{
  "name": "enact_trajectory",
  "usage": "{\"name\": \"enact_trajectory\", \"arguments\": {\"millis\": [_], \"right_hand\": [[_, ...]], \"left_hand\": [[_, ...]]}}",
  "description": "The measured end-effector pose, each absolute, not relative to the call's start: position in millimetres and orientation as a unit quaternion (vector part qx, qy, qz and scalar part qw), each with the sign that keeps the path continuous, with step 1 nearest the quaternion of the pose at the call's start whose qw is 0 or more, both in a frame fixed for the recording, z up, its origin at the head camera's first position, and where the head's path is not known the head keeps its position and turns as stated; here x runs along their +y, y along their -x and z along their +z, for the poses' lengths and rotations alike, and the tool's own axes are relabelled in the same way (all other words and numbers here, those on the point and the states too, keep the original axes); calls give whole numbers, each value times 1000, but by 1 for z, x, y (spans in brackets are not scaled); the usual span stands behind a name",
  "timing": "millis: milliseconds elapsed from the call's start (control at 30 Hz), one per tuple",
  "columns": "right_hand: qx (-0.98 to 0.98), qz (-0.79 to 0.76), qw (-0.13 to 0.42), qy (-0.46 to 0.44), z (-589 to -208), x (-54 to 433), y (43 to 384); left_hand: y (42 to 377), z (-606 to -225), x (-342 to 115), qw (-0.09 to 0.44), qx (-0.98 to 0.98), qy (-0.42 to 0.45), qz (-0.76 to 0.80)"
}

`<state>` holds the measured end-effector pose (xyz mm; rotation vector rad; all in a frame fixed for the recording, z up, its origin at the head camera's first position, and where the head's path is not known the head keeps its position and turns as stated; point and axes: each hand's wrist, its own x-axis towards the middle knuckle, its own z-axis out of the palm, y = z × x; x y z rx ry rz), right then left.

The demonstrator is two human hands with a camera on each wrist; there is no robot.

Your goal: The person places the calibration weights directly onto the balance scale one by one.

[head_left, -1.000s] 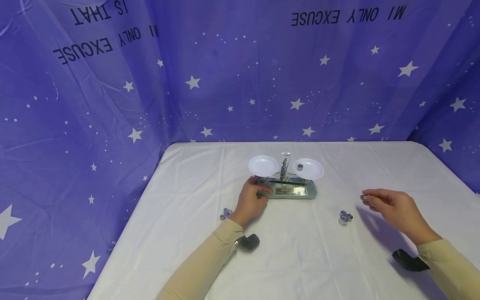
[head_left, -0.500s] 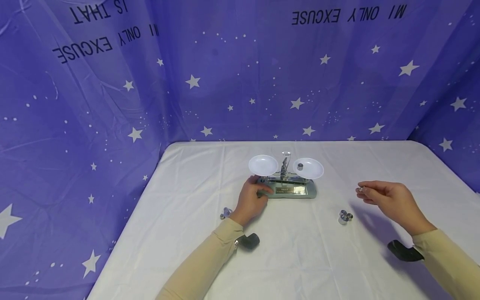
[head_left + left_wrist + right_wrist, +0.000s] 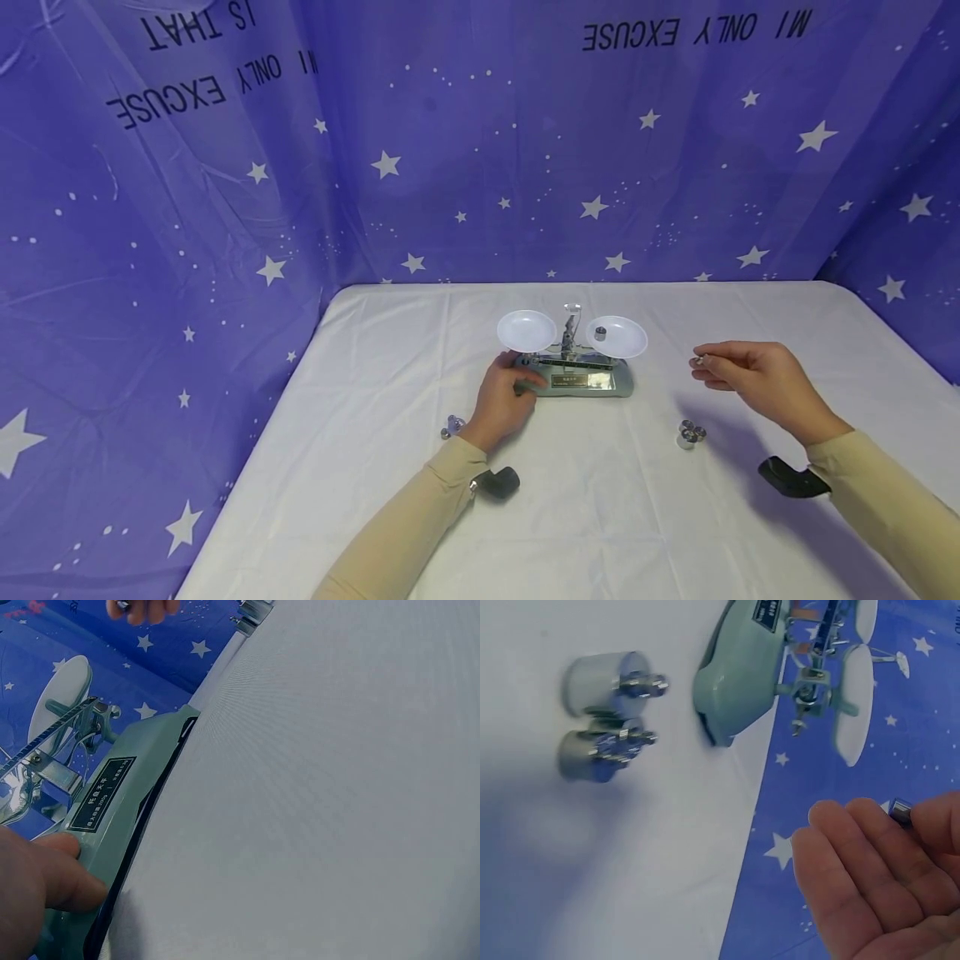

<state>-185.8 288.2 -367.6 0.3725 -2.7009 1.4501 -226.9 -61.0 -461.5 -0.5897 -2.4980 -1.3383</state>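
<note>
A green balance scale [image 3: 615, 385] with two white pans stands near the middle of the table. My left hand [image 3: 501, 404] grips the left end of its base, as the left wrist view also shows. One metal weight [image 3: 600, 334] sits in the right pan [image 3: 630, 337]; the left pan [image 3: 527, 332] holds nothing visible. To the right of the scale and above the table, my right hand [image 3: 768, 385] pinches a small metal weight [image 3: 900, 811] between thumb and fingers. Below that hand, several metal weights [image 3: 686, 437] stand grouped on the cloth.
More small metal pieces [image 3: 452, 426] lie beside the left wrist, partly hidden by it. A white cloth [image 3: 585, 517] covers the table. A purple star-patterned curtain [image 3: 480, 167] rises behind and along both sides. Dark wrist-camera mounts [image 3: 791, 479] stick out below the sleeves.
My right hand has moved left and farther in over the table, toward the scale, still pinching the small weight. The left hand and the scale have stayed put.
</note>
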Motion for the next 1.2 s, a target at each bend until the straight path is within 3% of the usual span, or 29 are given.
{"name": "enact_trajectory", "arguments": {"millis": [833, 1200], "right_hand": [[-904, 410, -16, -118, -321, 254, 223], [-913, 383, 11, -143, -322, 237, 237]], "left_hand": [[227, -463, -60, 141, -851, 215, -458], [229, -464, -60, 146, -851, 220, -454]]}}
